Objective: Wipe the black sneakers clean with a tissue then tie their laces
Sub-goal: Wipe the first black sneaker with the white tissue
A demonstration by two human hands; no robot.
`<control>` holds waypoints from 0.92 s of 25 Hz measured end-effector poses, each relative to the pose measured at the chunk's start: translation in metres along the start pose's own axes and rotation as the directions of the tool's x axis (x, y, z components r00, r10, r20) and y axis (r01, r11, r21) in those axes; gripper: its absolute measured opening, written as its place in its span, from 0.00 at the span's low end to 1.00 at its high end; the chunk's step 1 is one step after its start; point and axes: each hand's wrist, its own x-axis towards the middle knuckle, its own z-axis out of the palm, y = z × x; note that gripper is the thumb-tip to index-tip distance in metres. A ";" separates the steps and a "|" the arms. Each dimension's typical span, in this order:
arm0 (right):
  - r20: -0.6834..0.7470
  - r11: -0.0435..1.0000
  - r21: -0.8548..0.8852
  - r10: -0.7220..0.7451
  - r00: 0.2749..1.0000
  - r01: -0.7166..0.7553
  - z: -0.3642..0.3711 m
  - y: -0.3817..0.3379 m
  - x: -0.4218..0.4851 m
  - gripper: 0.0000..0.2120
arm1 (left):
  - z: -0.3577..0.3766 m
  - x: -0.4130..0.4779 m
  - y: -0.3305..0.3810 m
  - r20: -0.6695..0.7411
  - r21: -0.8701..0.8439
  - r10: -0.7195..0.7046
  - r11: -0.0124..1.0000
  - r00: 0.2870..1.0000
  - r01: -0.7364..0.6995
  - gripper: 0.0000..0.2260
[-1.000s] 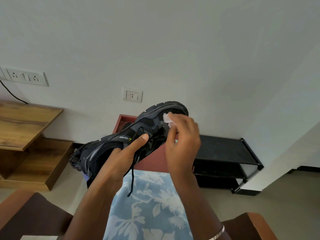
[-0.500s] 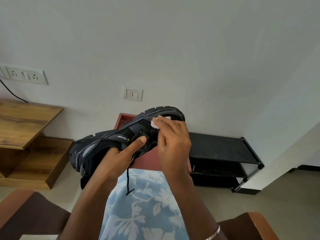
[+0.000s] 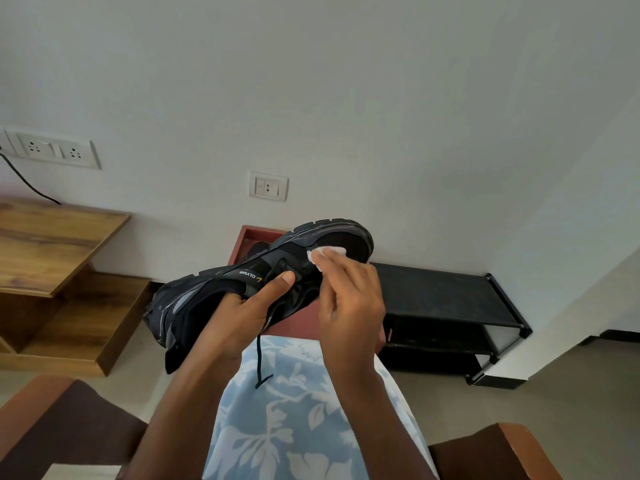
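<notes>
A black sneaker (image 3: 214, 289) is held up in front of me, toe pointing up and right. My left hand (image 3: 242, 313) grips it from inside the opening, thumb laid across the lace area. My right hand (image 3: 349, 299) pinches a small white tissue (image 3: 325, 254) and presses it on the toe top near the laces. One loose black lace (image 3: 259, 362) hangs down over my lap. A second dark shoe (image 3: 254, 249) is partly visible in the red box behind.
A red shoe box (image 3: 247, 237) sits behind the sneaker against the white wall. To the right stands a black shoe rack (image 3: 450, 292). Wooden shelves (image 3: 52, 244) are at the left. Brown chair arms (image 3: 41, 427) flank my blue floral lap.
My right hand slid the tissue down toward the laces, then back up toward the toe. The sneaker shifted slightly in my left hand.
</notes>
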 end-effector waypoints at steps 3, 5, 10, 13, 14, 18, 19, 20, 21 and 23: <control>0.004 1.000 -0.008 0.027 1.000 -0.027 -0.001 -0.001 -0.004 0.13 | 0.002 0.001 -0.001 -0.018 -0.015 -0.037 0.999 0.999 0.037 0.08; 0.024 0.999 -0.015 0.044 0.999 -0.044 -0.003 -0.002 -0.008 0.14 | 0.003 0.001 0.000 -0.042 -0.065 -0.085 0.995 0.996 0.082 0.08; 0.060 0.989 0.062 0.129 0.990 -0.132 -0.004 -0.002 0.002 0.14 | 0.004 0.002 -0.001 -0.066 -0.049 -0.122 0.992 0.990 0.119 0.08; 0.043 0.990 0.069 0.120 0.992 -0.123 -0.001 -0.005 0.012 0.14 | 0.005 0.002 0.003 -0.050 -0.034 -0.085 0.996 0.995 0.084 0.06; 0.050 0.989 0.086 0.117 0.992 -0.121 -0.001 -0.005 0.012 0.14 | 0.005 0.002 0.005 -0.052 -0.022 -0.065 0.998 0.997 0.064 0.05; 0.132 0.935 0.259 0.216 0.967 -0.244 0.000 -0.002 0.023 0.10 | 0.001 0.003 0.006 -0.092 0.001 -0.046 0.999 0.995 0.047 0.04; 0.126 0.928 0.270 0.230 0.965 -0.256 0.000 -0.002 0.026 0.11 | 0.001 0.002 0.006 -0.086 -0.010 -0.055 0.998 0.995 0.054 0.06; 0.113 0.933 0.264 0.222 0.968 -0.245 0.001 -0.003 0.028 0.10 | 0.002 0.002 0.005 -0.086 -0.034 -0.072 0.997 0.994 0.069 0.07; 0.102 0.944 0.248 0.196 0.975 -0.216 0.001 -0.004 0.029 0.10 | 0.002 0.001 0.006 -0.086 -0.080 -0.105 0.992 0.991 0.098 0.08; 0.091 0.971 0.189 0.131 0.987 -0.146 0.002 -0.008 0.022 0.12 | 0.003 0.001 0.006 -0.053 -0.220 -0.194 0.959 0.980 0.178 0.10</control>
